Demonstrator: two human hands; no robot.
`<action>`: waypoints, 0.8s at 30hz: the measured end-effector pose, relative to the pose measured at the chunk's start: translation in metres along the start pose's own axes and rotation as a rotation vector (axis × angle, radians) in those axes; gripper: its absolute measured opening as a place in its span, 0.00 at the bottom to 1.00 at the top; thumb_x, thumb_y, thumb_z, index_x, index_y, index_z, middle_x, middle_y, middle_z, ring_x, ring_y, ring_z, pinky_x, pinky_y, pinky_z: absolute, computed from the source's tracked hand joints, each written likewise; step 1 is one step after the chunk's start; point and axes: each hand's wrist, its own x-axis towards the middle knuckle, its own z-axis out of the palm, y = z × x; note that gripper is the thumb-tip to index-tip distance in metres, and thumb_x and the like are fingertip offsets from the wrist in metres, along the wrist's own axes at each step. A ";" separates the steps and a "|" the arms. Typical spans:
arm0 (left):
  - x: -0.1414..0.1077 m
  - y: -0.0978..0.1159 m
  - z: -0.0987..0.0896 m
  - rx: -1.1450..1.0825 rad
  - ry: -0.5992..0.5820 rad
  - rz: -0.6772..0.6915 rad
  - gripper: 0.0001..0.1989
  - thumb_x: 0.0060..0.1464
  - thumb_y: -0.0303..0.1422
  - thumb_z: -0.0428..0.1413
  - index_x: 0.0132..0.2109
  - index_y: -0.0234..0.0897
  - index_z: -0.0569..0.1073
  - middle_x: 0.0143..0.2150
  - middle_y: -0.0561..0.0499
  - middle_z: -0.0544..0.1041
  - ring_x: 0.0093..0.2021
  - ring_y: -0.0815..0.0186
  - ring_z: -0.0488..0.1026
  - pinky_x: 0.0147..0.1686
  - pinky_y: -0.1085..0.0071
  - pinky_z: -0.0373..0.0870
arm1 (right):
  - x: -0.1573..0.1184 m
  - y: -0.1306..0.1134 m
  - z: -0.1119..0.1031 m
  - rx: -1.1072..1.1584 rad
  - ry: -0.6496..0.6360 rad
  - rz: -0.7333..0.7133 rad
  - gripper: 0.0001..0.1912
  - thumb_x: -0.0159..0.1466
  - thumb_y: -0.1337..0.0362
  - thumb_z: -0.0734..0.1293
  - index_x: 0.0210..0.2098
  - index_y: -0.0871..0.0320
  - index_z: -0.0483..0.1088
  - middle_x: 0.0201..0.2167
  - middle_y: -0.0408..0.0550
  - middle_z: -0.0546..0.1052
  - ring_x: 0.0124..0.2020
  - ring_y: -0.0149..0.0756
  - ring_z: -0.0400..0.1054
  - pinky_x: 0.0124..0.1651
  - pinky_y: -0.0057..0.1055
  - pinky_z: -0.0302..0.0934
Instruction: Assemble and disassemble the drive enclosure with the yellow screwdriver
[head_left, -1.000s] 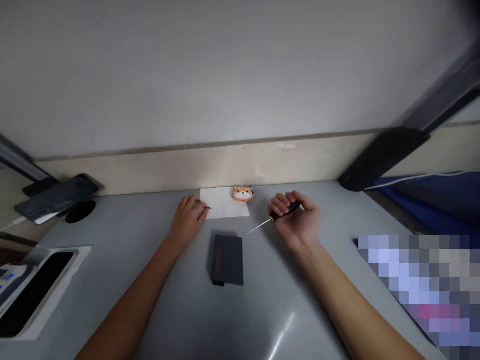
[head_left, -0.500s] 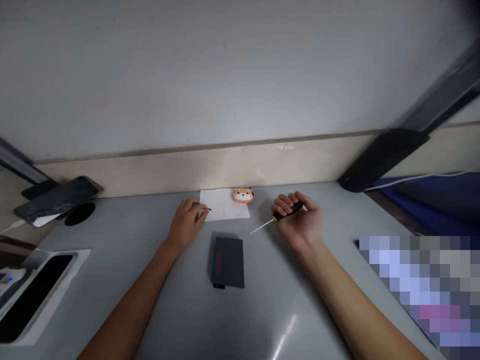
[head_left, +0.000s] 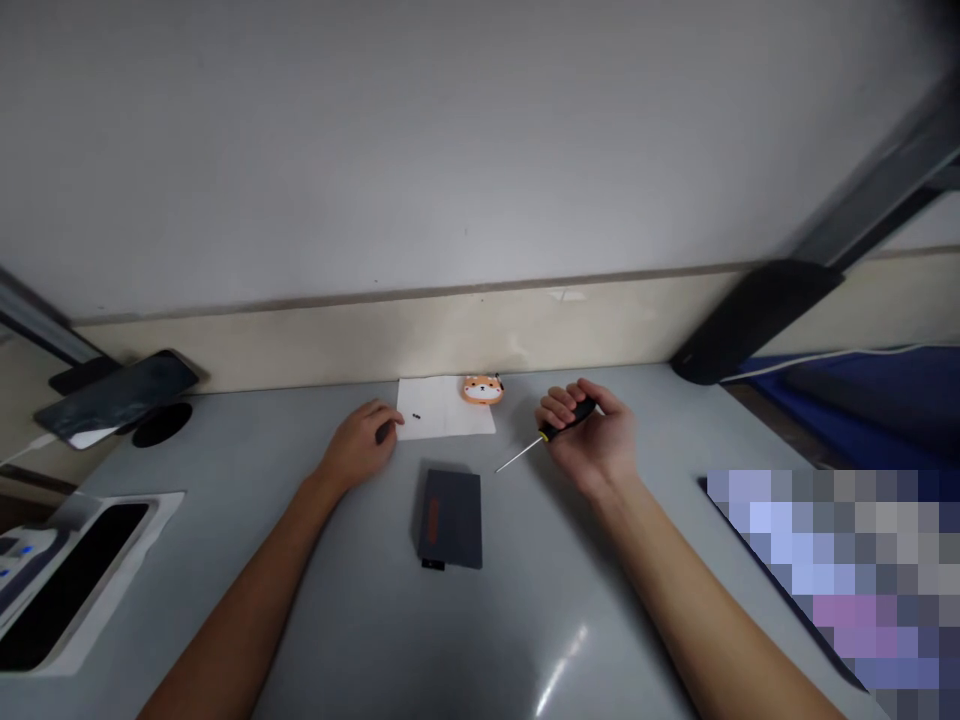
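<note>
In my right hand point(head_left: 589, 435) is a screwdriver with a black and yellow handle. Its thin metal shaft point(head_left: 517, 455) points down and left, with the tip above the table. My left hand point(head_left: 364, 440) rests at the left edge of a white sheet of paper point(head_left: 442, 418), fingers loosely bent and apart from the thumb, nothing visible in them. Tiny dark pieces that look like screws point(head_left: 416, 416) lie on the paper, just beyond its fingertips. Between both forearms lies a dark grey rectangular box point(head_left: 454, 520), with reddish marking and a small black part protruding at its near edge.
An orange dog-face case point(head_left: 482, 389) sits on the paper's back right. At left are a propped phone point(head_left: 120, 395), a round desk hole point(head_left: 162, 425) and a black-screened device point(head_left: 75, 585). A blurred-out screen point(head_left: 832, 580) lies right; a black post base point(head_left: 750, 325) stands behind.
My left hand has drawn back to the left from the small dark pieces, which now lie uncovered on the paper. My right hand still grips the screwdriver. The view has shifted slightly.
</note>
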 end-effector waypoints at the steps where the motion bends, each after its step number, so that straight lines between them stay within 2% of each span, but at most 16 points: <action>1: 0.000 0.000 0.001 0.000 -0.005 -0.003 0.12 0.64 0.25 0.49 0.46 0.40 0.77 0.43 0.48 0.76 0.46 0.61 0.75 0.49 0.63 0.73 | 0.000 0.000 0.000 -0.008 -0.003 0.005 0.17 0.57 0.69 0.67 0.26 0.54 0.51 0.20 0.36 0.55 0.18 0.26 0.52 0.20 0.25 0.55; 6: -0.002 0.004 0.000 -0.027 0.007 0.021 0.18 0.65 0.25 0.48 0.55 0.42 0.77 0.46 0.48 0.75 0.43 0.64 0.74 0.47 0.66 0.73 | 0.000 0.003 0.001 0.003 0.023 0.033 0.16 0.58 0.69 0.67 0.26 0.54 0.51 0.20 0.37 0.55 0.18 0.26 0.51 0.20 0.25 0.55; 9: -0.002 0.003 0.001 -0.033 0.074 0.010 0.16 0.66 0.25 0.48 0.52 0.40 0.77 0.47 0.48 0.74 0.43 0.65 0.74 0.48 0.66 0.72 | 0.000 0.004 0.001 0.018 0.044 0.038 0.15 0.58 0.69 0.66 0.26 0.54 0.52 0.19 0.37 0.55 0.18 0.26 0.50 0.20 0.26 0.54; 12: -0.003 0.001 0.002 -0.020 0.074 0.005 0.14 0.66 0.25 0.48 0.48 0.39 0.78 0.44 0.48 0.73 0.41 0.65 0.74 0.47 0.67 0.72 | -0.001 0.004 0.001 0.023 0.046 0.032 0.14 0.58 0.69 0.66 0.25 0.54 0.53 0.19 0.37 0.55 0.19 0.27 0.50 0.20 0.26 0.53; 15: -0.004 -0.002 0.004 -0.004 0.047 0.000 0.15 0.65 0.24 0.49 0.49 0.40 0.78 0.45 0.48 0.71 0.40 0.66 0.73 0.45 0.68 0.72 | -0.001 0.004 0.002 -0.006 0.047 0.037 0.14 0.58 0.68 0.66 0.25 0.54 0.53 0.19 0.38 0.55 0.19 0.27 0.49 0.20 0.26 0.53; 20: 0.000 0.001 -0.006 -0.035 0.092 -0.074 0.17 0.63 0.25 0.50 0.52 0.41 0.78 0.51 0.47 0.69 0.38 0.68 0.72 0.45 0.67 0.72 | -0.002 0.008 0.004 -0.165 0.076 0.118 0.15 0.56 0.69 0.69 0.25 0.54 0.55 0.19 0.38 0.56 0.19 0.26 0.49 0.20 0.25 0.52; 22: 0.003 0.007 -0.016 -0.159 0.067 -0.099 0.14 0.63 0.28 0.53 0.52 0.41 0.78 0.49 0.47 0.71 0.38 0.67 0.71 0.44 0.67 0.72 | -0.001 0.010 0.004 -0.245 0.087 0.170 0.15 0.56 0.68 0.69 0.24 0.55 0.56 0.20 0.38 0.57 0.19 0.25 0.49 0.20 0.25 0.52; 23: 0.003 0.013 -0.021 -0.262 0.011 -0.109 0.13 0.63 0.31 0.55 0.53 0.41 0.77 0.47 0.48 0.73 0.38 0.67 0.71 0.44 0.67 0.71 | -0.001 0.012 0.004 -0.293 0.086 0.199 0.15 0.56 0.68 0.69 0.24 0.55 0.56 0.20 0.38 0.58 0.19 0.24 0.48 0.19 0.25 0.50; 24: 0.003 0.019 -0.026 -0.395 -0.095 -0.111 0.14 0.65 0.34 0.55 0.55 0.41 0.76 0.46 0.48 0.74 0.38 0.66 0.72 0.43 0.68 0.72 | -0.002 0.013 0.004 -0.353 0.077 0.232 0.14 0.57 0.67 0.69 0.24 0.56 0.57 0.20 0.38 0.58 0.18 0.24 0.48 0.18 0.24 0.48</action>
